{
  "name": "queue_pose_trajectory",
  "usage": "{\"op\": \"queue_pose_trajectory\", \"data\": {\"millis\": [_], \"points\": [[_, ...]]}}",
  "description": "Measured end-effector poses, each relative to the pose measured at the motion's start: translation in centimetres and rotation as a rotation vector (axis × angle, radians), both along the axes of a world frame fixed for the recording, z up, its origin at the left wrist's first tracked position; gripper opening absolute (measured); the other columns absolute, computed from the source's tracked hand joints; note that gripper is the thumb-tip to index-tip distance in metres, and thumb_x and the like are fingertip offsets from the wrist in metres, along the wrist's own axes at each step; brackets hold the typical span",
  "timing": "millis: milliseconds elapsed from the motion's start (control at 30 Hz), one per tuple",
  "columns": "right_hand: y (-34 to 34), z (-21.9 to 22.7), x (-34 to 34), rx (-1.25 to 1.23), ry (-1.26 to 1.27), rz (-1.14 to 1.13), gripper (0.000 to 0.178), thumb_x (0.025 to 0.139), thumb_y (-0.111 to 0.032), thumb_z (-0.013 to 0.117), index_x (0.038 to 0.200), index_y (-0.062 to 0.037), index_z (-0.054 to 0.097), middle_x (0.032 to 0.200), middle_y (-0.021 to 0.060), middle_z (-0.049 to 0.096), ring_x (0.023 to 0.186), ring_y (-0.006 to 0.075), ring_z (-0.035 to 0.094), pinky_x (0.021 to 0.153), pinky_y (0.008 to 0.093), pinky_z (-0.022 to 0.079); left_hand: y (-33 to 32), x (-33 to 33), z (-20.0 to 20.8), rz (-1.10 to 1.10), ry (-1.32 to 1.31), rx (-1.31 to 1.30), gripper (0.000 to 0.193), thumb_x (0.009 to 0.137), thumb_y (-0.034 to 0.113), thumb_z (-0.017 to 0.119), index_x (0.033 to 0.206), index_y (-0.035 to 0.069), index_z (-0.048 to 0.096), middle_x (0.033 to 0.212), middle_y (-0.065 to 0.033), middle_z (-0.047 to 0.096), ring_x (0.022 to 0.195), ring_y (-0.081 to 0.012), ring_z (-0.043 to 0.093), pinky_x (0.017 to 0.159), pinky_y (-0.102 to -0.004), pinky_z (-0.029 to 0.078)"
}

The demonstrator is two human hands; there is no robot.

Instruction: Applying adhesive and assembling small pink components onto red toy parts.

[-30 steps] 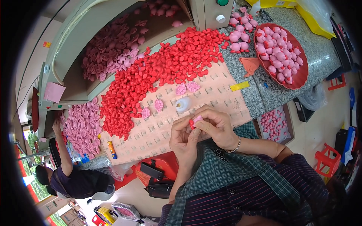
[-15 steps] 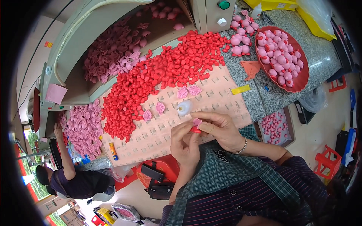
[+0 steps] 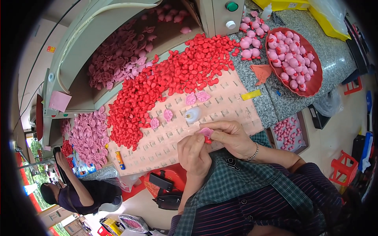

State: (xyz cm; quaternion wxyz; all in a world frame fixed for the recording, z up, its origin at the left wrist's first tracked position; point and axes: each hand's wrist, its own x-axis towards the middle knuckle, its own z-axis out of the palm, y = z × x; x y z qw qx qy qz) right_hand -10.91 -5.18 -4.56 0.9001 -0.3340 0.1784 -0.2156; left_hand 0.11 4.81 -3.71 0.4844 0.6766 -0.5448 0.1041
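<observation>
Close in front of my body, both hands meet around a small hollow pink piece with a red part on its lower side (image 3: pixel 206 132). The fingers of my left hand (image 3: pixel 193 155) are curled and pinch it from the left. My right hand (image 3: pixel 233 138) grips its right side between thumb and forefinger. Just beyond my fingers, a small white squeeze bottle with a thin tip (image 3: pixel 193 115) rests on the pale pink mat (image 3: pixel 157 147). Four-sided spacing aside, several loose pink shell pieces (image 3: pixel 168 115) lie on the mat left of and beyond the bottle.
A big heap of red pieces (image 3: pixel 169 70) covers the mat's far side. Pink pieces are piled at the left (image 3: pixel 88 137) and inside the grey cabinet (image 3: pixel 118 59). A red bowl (image 3: pixel 317 84) of pink figures stands right. A co-worker (image 3: pixel 80 190) sits at left.
My hands have turned the pink piece slightly, so its hollow side shows wider. My left fingers have closed in more. The co-worker's arm and head have shifted.
</observation>
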Motion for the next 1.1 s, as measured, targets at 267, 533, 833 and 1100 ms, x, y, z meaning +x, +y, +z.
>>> {"op": "queue_pose_trajectory", "data": {"millis": [267,533,833,1100], "points": [[0.0,-0.7,0.1,0.102,-0.076,0.032,0.031,0.099,-0.008,0.056,0.129,-0.0009,0.060,0.117,0.0106,0.065,0.103,0.0148,0.064,0.086,0.0310,0.059,-0.1,0.1,0.1,0.017,-0.056,0.000,0.039,0.079,-0.011,0.067,0.113,0.005,0.061,0.097,-0.0132,0.067,0.085,-0.0303,0.063,0.078,-0.0380,0.050],[-2.3,-0.5,-0.4,0.112,-0.146,-0.014,0.035,0.102,-0.021,0.052,0.132,-0.0020,0.054,0.117,0.0142,0.065,0.099,0.0230,0.065,0.084,0.0319,0.052,0.5,-0.3,-1.2,0.117,0.479,-0.065,0.053,0.081,-0.008,0.066,0.130,-0.002,0.047,0.125,-0.0164,0.054,0.110,-0.0232,0.055,0.093,-0.0344,0.044],[-2.8,-1.7,-1.5,0.181,-0.225,-0.068,0.036,0.102,-0.018,0.052,0.137,-0.0082,0.051,0.121,0.0192,0.062,0.099,0.0277,0.064,0.088,0.0372,0.052,-2.8,1.9,-1.4,0.077,0.627,0.100,0.055,0.083,-0.006,0.070,0.132,-0.003,0.045,0.128,-0.0143,0.055,0.112,-0.0197,0.055,0.097,-0.0337,0.045],[-3.3,-1.2,-1.3,0.259,-0.248,-0.050,0.044,0.102,-0.020,0.051,0.143,-0.0040,0.044,0.124,0.0203,0.060,0.103,0.0271,0.062,0.094,0.0382,0.050,-3.1,1.6,-2.1,0.031,0.881,-0.037,0.048,0.088,-0.001,0.067,0.132,-0.002,0.048,0.113,-0.0134,0.062,0.101,-0.0184,0.063,0.091,-0.0318,0.050]]}}
